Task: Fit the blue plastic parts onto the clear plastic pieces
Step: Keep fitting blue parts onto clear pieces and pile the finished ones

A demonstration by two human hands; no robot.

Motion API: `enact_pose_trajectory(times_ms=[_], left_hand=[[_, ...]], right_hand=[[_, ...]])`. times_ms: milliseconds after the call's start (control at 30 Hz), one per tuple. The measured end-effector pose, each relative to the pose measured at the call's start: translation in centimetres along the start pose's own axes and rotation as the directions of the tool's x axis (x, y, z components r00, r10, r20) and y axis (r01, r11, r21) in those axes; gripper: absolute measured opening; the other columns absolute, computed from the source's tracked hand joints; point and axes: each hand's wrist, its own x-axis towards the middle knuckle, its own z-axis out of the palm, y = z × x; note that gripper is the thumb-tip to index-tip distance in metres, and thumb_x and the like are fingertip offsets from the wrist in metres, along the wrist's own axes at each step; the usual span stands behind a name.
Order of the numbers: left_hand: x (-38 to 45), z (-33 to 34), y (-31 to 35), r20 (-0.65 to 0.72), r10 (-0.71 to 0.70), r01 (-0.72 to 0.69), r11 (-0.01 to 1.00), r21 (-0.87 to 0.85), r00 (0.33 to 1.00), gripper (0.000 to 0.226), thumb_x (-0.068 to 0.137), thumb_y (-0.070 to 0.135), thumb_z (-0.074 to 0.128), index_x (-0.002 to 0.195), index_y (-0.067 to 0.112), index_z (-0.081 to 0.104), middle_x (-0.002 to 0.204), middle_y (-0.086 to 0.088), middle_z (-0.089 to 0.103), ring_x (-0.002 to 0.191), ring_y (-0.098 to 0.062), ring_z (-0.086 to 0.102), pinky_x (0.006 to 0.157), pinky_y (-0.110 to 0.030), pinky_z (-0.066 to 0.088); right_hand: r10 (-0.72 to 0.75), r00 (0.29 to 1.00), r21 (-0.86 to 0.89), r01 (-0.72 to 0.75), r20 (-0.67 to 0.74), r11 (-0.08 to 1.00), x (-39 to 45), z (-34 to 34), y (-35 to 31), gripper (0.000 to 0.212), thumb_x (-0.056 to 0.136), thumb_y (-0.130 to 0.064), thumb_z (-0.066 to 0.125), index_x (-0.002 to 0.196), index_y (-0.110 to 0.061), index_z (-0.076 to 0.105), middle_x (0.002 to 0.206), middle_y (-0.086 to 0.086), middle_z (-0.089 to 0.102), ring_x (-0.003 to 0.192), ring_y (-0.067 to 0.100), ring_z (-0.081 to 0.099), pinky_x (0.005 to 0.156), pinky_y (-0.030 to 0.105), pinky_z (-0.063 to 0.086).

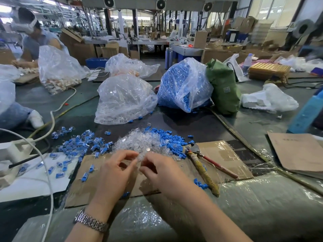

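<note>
A heap of clear plastic pieces [139, 143] lies in the middle of the table, with loose blue plastic parts [172, 139] to its right. Fitted blue-and-clear pieces [82, 144] are scattered to its left. My left hand [116, 172] and my right hand [158, 170] meet at the near edge of the clear heap, fingers curled, pinching a small clear piece [139, 158] between them. Whether a blue part is in either hand is hidden. A watch sits on my left wrist.
Pliers with wrapped handles [201, 163] lie right of my hands on cardboard [225, 154]. Behind stand a bag of clear pieces [124, 100], a bag of blue parts [181, 84] and a green bag [223, 89]. White cables [50, 172] cross the left. Another person works at far left.
</note>
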Motion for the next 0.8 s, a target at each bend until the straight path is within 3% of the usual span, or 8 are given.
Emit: enact_pose_trajectory(times_ms=[133, 233, 367, 433, 533, 667, 800], left_hand=[[0.1, 0.1, 0.4, 0.012, -0.002, 0.002, 1.000, 0.019, 1.000, 0.017, 0.084, 0.033, 0.075, 0.100, 0.033, 0.069, 0.082, 0.014, 0.067, 0.080, 0.002, 0.061, 0.065, -0.011, 0.049], [0.2, 0.1, 0.5, 0.008, -0.068, 0.068, 0.997, -0.022, 0.998, 0.017, 0.085, 0.030, 0.077, 0.099, 0.032, 0.070, 0.084, 0.014, 0.070, 0.078, 0.004, 0.064, 0.069, -0.018, 0.056], [0.3, -0.2, 0.4, 0.057, -0.148, 0.157, 0.964, -0.214, 0.987, 0.016, 0.082, 0.030, 0.079, 0.098, 0.029, 0.074, 0.090, 0.013, 0.077, 0.085, -0.002, 0.072, 0.075, -0.027, 0.061], [0.2, -0.4, 0.5, 0.109, -0.204, 0.230, 0.909, -0.348, 0.973, 0.024, 0.075, 0.037, 0.078, 0.096, 0.025, 0.074, 0.091, 0.007, 0.078, 0.084, -0.010, 0.075, 0.069, -0.028, 0.062], [0.2, -0.6, 0.5, 0.164, -0.267, 0.313, 0.805, -0.505, 0.950, 0.022, 0.075, 0.031, 0.080, 0.094, 0.022, 0.074, 0.094, -0.003, 0.079, 0.085, -0.022, 0.077, 0.070, -0.034, 0.064], [0.3, -1.0, 0.3, 0.191, -0.288, 0.345, 0.727, -0.594, 0.938, 0.018, 0.075, 0.031, 0.081, 0.091, 0.024, 0.077, 0.092, -0.007, 0.077, 0.081, -0.021, 0.073, 0.068, -0.029, 0.061], [0.6, -1.1, 0.7, 0.266, -0.295, 0.384, 0.484, -0.786, 0.918, 0.020, 0.073, 0.011, 0.081, 0.092, 0.006, 0.076, 0.096, -0.022, 0.073, 0.084, -0.027, 0.072, 0.072, -0.028, 0.062]], right_hand=[[0.080, 0.994, 0.163, -0.067, -0.075, 0.984, 0.7, -0.3, 0.6, 0.008, 0.094, -0.030, 0.069, 0.087, -0.032, 0.066, 0.077, -0.015, 0.064, 0.065, -0.008, 0.059, 0.062, 0.011, 0.047], [0.143, 0.979, 0.224, -0.108, -0.142, 0.968, 1.2, 0.1, 1.0, 0.016, 0.090, -0.036, 0.074, 0.078, -0.028, 0.067, 0.069, -0.010, 0.065, 0.057, -0.003, 0.057, 0.057, 0.014, 0.046], [0.217, 0.965, 0.410, -0.141, -0.145, 0.901, 1.6, 0.2, 1.1, 0.016, 0.090, -0.034, 0.074, 0.077, -0.026, 0.073, 0.062, -0.009, 0.068, 0.049, 0.002, 0.061, 0.049, 0.015, 0.047], [0.227, 0.964, 0.459, -0.141, -0.138, 0.877, 1.9, 0.3, 1.2, 0.015, 0.095, -0.030, 0.069, 0.081, -0.027, 0.074, 0.064, -0.006, 0.070, 0.054, 0.007, 0.066, 0.056, 0.024, 0.056], [0.232, 0.965, 0.544, -0.129, -0.125, 0.829, 2.1, 0.6, 1.2, 0.016, 0.098, -0.026, 0.066, 0.083, -0.030, 0.072, 0.070, 0.000, 0.072, 0.061, 0.014, 0.069, 0.063, 0.033, 0.061], [0.208, 0.964, 0.518, -0.094, -0.167, 0.850, 2.3, 0.9, 1.3, 0.014, 0.095, -0.031, 0.070, 0.083, -0.038, 0.069, 0.074, -0.004, 0.073, 0.065, 0.011, 0.071, 0.064, 0.029, 0.059], [0.168, 0.973, 0.482, -0.072, -0.159, 0.873, 2.4, 1.3, 1.3, 0.017, 0.095, -0.026, 0.069, 0.086, -0.041, 0.070, 0.083, -0.011, 0.074, 0.077, 0.006, 0.071, 0.072, 0.023, 0.058]])
